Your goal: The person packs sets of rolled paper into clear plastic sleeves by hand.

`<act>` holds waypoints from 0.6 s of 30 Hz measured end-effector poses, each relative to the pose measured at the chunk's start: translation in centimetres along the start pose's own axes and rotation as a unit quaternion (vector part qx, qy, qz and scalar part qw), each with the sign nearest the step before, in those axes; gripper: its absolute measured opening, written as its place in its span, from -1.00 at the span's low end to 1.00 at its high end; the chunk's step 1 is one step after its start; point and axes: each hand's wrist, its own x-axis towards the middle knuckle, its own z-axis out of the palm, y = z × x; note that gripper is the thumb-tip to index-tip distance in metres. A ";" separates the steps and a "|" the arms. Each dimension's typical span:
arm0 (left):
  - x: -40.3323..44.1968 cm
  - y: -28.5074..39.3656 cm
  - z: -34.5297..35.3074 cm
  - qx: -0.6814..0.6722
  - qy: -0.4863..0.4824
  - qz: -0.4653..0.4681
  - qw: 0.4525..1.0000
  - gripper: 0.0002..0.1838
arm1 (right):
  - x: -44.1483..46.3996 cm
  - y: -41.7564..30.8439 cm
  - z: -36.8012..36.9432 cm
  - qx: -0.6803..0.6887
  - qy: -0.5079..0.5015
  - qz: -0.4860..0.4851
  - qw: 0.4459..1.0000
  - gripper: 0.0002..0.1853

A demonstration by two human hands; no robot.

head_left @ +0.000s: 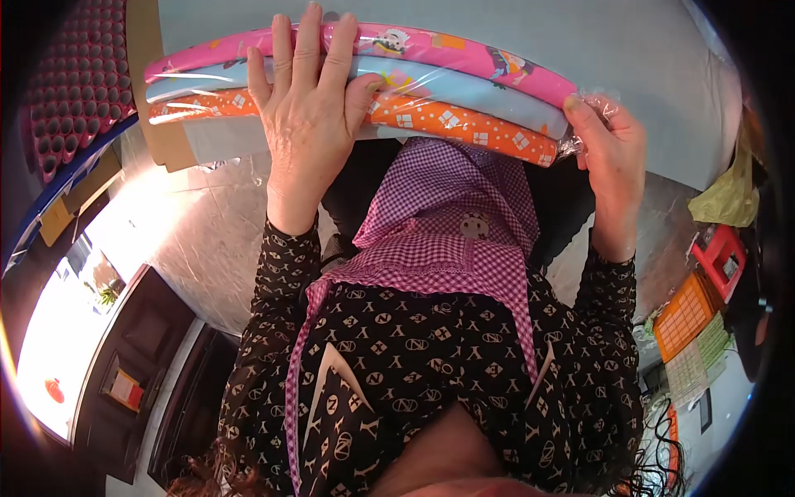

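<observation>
Three patterned rolls lie side by side in clear plastic: a pink roll (447, 43) farthest from me, a light blue roll (464, 85) in the middle and an orange roll (451, 124) with white dots nearest. They look like wrapping paper. My left hand (305, 124) rests flat across them left of centre, its fingers spread. At their right end my right hand (614, 149) pinches the loose clear plastic wrapper (571, 147), thumb against the end of the rolls. Some of its fingers are hidden behind the wrapper.
Under the rolls is a pale grey table surface (662, 99), with a cardboard edge (164, 137) at left. Many pink tubes (79, 91) stand stacked at far left. To the right are a yellowish plastic bag (727, 197), a red plastic object (722, 258) and an orange basket (683, 316).
</observation>
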 end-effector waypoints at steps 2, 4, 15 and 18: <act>-0.1 -0.1 0.1 -0.002 0.001 0.000 1.000 -0.47 | -0.1 0.1 -0.1 0.000 -0.004 -0.008 1.000 -0.81; 0.0 -0.3 0.3 0.002 0.005 -0.001 1.000 -0.46 | -0.6 -0.3 -0.1 -0.037 -0.001 -0.003 0.999 -0.80; 0.0 -0.2 -0.3 -0.025 0.089 -0.012 0.996 -0.44 | -2.5 1.4 -0.3 -0.084 -0.004 0.005 0.996 -0.77; 0.0 -0.2 -0.2 -0.027 0.037 -0.021 0.999 -0.46 | -2.4 1.9 0.0 -0.034 0.011 0.000 0.999 -0.77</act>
